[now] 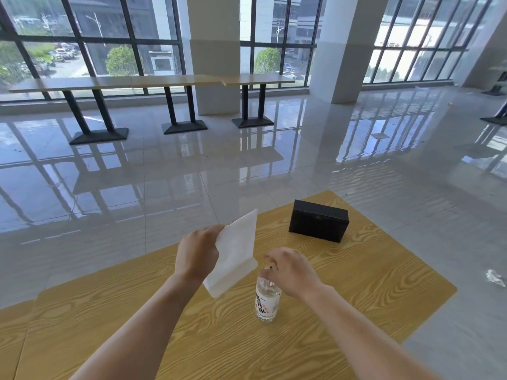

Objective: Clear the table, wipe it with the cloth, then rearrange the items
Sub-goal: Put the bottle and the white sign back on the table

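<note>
Both forearms reach in from the near edge of the counter [370,283], seen from the head camera.

The left hand [196,253] grips a folded white cloth [236,253] by its upper edge. It holds the cloth in the air above the far left edge of the counter, and the cloth's lower fold hangs just left of the bottle's top.

The right hand [290,270] comes down from above with its fingers curled round the cap end of a clear bottle [267,300]. The bottle stands upright near the middle of the counter, so its long axis runs straight up into that hand. Lifting it clear probably calls for a vertical pull rather than a sideways drag.

A black box [318,224] sits well apart, toward the far corner, its long side lying roughly along the far right edge. It lies beyond the right hand, which is the nearer one and the only one without the cloth.

With both items on the counter, clearing looks unfinished and wiping not yet begun.
</note>
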Available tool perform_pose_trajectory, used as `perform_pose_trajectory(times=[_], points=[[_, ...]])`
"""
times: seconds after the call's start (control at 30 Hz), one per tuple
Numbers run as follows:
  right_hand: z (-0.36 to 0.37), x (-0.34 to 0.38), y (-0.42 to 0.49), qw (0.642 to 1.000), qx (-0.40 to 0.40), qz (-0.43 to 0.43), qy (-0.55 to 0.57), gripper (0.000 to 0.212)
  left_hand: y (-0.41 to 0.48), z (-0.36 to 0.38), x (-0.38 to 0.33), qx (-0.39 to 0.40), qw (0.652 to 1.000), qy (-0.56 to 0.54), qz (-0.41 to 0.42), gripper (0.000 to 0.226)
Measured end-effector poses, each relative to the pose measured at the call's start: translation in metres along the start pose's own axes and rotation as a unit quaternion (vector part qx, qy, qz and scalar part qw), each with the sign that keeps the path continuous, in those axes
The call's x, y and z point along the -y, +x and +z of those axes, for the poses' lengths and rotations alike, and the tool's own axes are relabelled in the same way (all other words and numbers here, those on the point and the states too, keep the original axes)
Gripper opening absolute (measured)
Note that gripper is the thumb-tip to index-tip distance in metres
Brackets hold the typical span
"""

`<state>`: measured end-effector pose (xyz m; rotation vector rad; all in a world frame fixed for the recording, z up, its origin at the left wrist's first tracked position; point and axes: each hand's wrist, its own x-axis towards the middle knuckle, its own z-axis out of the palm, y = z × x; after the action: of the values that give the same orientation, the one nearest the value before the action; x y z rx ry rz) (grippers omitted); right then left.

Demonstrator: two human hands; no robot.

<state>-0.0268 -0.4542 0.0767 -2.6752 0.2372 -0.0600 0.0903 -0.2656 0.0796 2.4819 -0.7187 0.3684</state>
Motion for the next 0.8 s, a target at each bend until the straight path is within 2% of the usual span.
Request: perform_pose_trajectory(times=[0.17,0.27,0.4,0.67,0.8], points=[[-0.037,-0.005,0.012,0.990,-0.139,-0.006,0.035,0.045,0.027,-0.013,-0.011,-0.037,0.996,-0.041,0.066,0.050],[-0.065,-0.004,0.021,0.978,-0.204,-0.027,0.009,0.054,0.043,-0.019,-0.028,-0.035,0.990,-0.072,0.112,0.045],[-0.087,-0.013,0.023,0.981,-0.190,-0.029,-0.037,0.056,0.059,-0.018,-0.058,-0.027,0.977,-0.106,0.181,0.041],[-0.119,-0.081,0.000,0.971,-0.237,0.007,-0.037,0.025,0.069,0.019,-0.127,0.009,0.963,-0.129,0.236,0.040],[-0.139,-0.128,-0.012,0.972,-0.234,0.010,-0.032,0.012,0.072,0.050,-0.170,0.019,0.964,-0.132,0.231,0.042]])
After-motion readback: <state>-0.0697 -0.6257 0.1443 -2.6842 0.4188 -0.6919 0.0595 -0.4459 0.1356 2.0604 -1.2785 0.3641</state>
